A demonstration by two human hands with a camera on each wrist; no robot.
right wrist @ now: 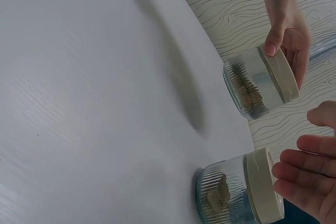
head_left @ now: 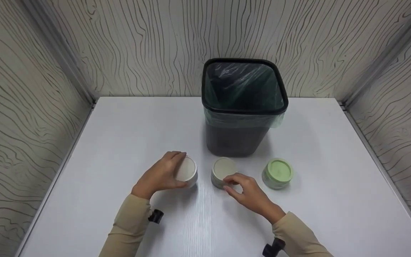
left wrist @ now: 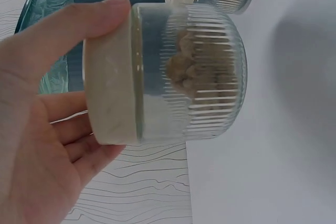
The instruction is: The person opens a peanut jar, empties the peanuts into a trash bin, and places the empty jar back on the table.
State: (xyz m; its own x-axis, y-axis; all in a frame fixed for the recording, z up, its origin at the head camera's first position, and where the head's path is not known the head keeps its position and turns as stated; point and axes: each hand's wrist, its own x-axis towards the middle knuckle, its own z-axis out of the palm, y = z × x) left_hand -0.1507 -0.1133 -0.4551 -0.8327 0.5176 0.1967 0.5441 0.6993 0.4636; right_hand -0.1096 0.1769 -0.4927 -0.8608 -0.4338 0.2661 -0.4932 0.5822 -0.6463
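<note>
My left hand (head_left: pixel 162 175) grips the cream lid of a ribbed clear glass jar (left wrist: pixel 189 72), thumb on one side and fingers on the other. Brown lumpy contents show through its glass. A second such jar (head_left: pixel 224 167), also cream-lidded with brown lumps inside, stands to its right on the table. Beside that jar's lid is my right hand (head_left: pixel 250 192), thumb and fingers parted with nothing between them. In the right wrist view its fingers (right wrist: pixel 299 174) reach the lid's edge. Farther right stands a green-lidded jar (head_left: pixel 278 173), apart from both hands.
A dark bin (head_left: pixel 236 141) with a black rim and a translucent green liner stands behind the jars on the white table (head_left: pixel 137 125). Line-patterned panels (head_left: pixel 155 46) enclose the table at the back and both sides.
</note>
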